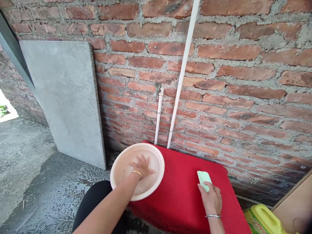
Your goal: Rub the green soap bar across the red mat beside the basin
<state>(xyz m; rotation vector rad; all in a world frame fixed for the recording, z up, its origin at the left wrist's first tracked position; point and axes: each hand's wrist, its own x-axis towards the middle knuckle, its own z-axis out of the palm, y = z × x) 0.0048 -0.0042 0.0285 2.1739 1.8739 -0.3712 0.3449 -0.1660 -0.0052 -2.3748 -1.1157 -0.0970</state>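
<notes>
My left hand (142, 167) reaches into a pale pink basin (118, 152) of cloudy water, its fingers spread apart and nothing held. The water covers at least part of the fingers, and a gold bangle sits at the wrist. The basin stands on the left end of a red cloth-covered surface (179, 188). On the right side of that cloth, my right hand (212, 198) grips a flat mint-green oblong (204, 178) with rounded corners. Its underside is hidden, so I cannot tell its exact kind. A silver bangle is on the right wrist.
A tap (158, 89) on a white pipe (159, 118) rises behind the basin, beside a taller white pipe (181, 74). The brick wall (229, 78) closes off the back. A grey slab (65, 100) leans left over wet floor. A yellow jug (264, 219) stands at lower right.
</notes>
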